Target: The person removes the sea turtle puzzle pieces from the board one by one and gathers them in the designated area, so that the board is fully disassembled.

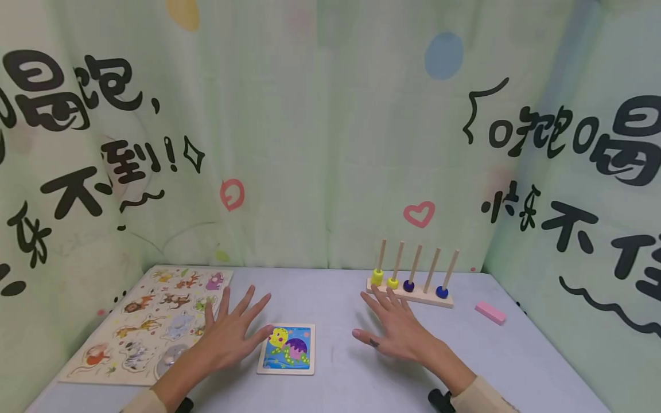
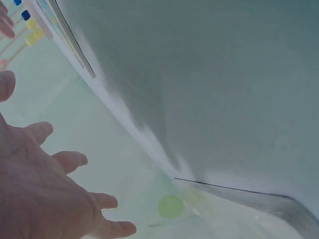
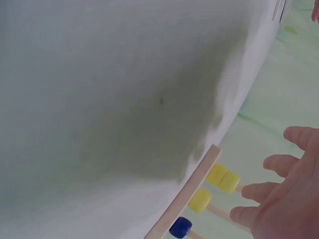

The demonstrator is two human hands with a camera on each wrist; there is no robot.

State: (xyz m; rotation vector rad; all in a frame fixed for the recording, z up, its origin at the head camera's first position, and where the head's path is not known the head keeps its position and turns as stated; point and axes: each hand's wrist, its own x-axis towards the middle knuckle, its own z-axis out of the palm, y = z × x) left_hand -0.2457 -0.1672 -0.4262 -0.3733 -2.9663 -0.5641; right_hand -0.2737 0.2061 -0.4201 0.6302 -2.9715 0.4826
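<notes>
Hovering left hand [image 1: 231,337], right hand [image 1: 400,331], turtle picture [image 1: 295,350] between

Table [image 1: 338,396] before me; curtain [image 1: 330,143] behind its far edge. At left, animal board [image 1: 111,338] flat on the table, reaching almost to the back. Right of it, set apart, turtle puzzle [image 1: 312,350], flat, in front of me near the middle. Right of centre, towards the back, peg stand [image 1: 428,299], its right end nearer me than its left; beads [image 1: 408,285] on posts one, two, three and five, counted from my left. Block [image 1: 490,313] farther right, apart from the stand. My left hand [image 1: 229,338] is above the table between board and puzzle; my right hand [image 1: 397,332] is raised before the stand's left end.
</notes>
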